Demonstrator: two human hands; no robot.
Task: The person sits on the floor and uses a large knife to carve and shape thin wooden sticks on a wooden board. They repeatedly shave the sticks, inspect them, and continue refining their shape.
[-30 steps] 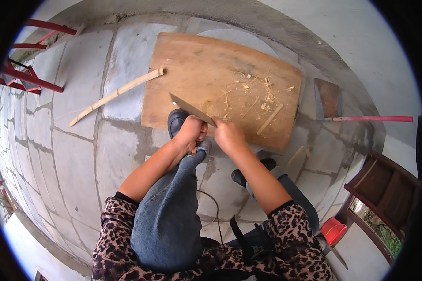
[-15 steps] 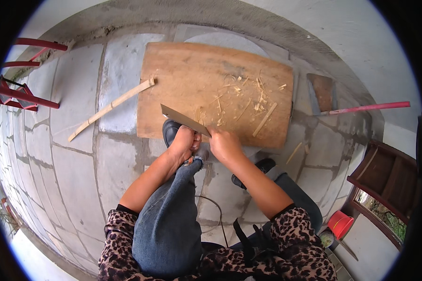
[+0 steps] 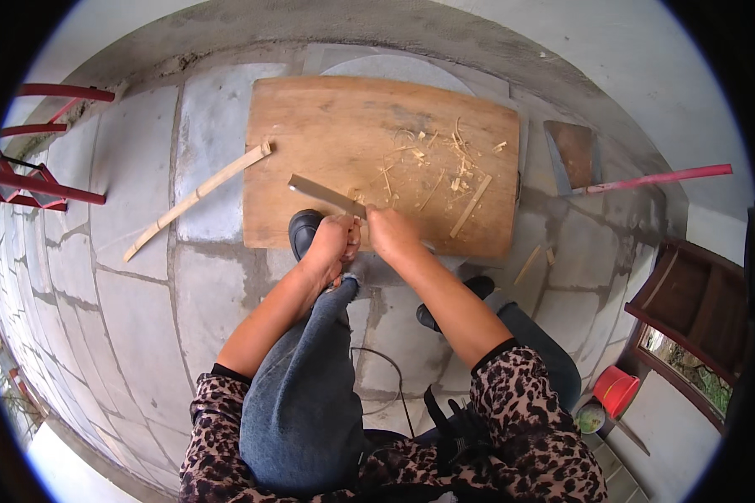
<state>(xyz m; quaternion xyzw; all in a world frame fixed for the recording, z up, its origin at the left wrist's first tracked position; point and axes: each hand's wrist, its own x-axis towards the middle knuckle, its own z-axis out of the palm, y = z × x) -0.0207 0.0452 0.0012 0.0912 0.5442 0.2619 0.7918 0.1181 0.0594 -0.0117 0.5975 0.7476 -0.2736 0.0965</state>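
Observation:
My right hand (image 3: 392, 236) is closed round the handle end of a cleaver (image 3: 325, 194). Its broad grey blade points left and away from me, over the near edge of the wooden board (image 3: 310, 109). Close beside it, my left hand (image 3: 335, 239) is a fist just above my raised knee, below the blade. What its fingers hold, if anything, is hidden. A pale split bamboo strip (image 3: 471, 206) and several thin shavings (image 3: 460, 168) lie on the right half of the board.
A long bamboo piece (image 3: 197, 194) leans on the board's left edge. Red metal frames (image 3: 46, 186) stand far left. A dustpan (image 3: 572, 155) with a pink handle lies right of the board. A red bucket (image 3: 616, 391) and wooden furniture (image 3: 688, 298) stand lower right.
The cleaver's blade has turned, its broad face now looking narrower. My right hand has shifted slightly away from me, and my left hand a little too. The whole view has moved slightly.

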